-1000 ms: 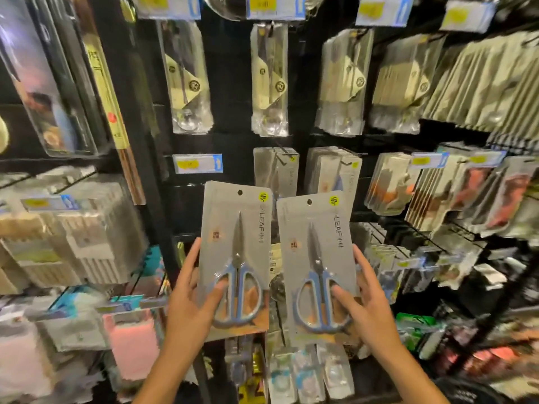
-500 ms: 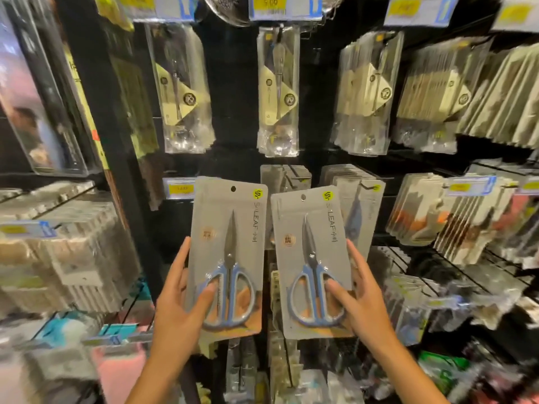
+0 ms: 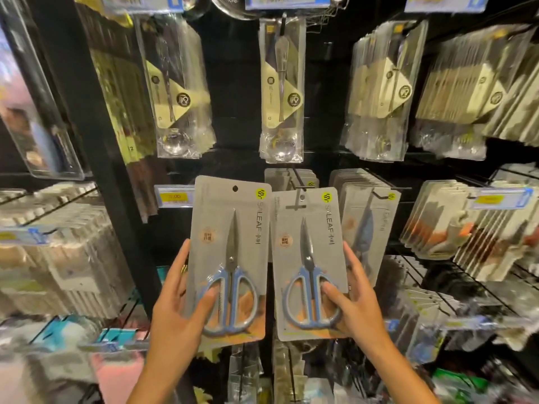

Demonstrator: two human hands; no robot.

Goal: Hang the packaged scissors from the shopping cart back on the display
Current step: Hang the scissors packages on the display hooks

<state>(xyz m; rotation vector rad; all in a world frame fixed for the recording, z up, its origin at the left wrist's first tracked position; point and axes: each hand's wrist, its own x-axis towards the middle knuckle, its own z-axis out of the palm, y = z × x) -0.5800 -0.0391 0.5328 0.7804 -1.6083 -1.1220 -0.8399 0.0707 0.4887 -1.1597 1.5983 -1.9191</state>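
Grey card packs of blue-handled scissors, 2 of them, are held upright before a black peg display. Head view: left hand [image 3: 175, 310] grips the left pack [image 3: 229, 258]; right hand [image 3: 354, 309] grips the right pack [image 3: 309, 263], its hole near a hook [image 3: 299, 180] — line it up squarely, then slide. No containers visible.

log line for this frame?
left hand: holds scissors pack | right hand: holds second pack | both unhung, before pegs
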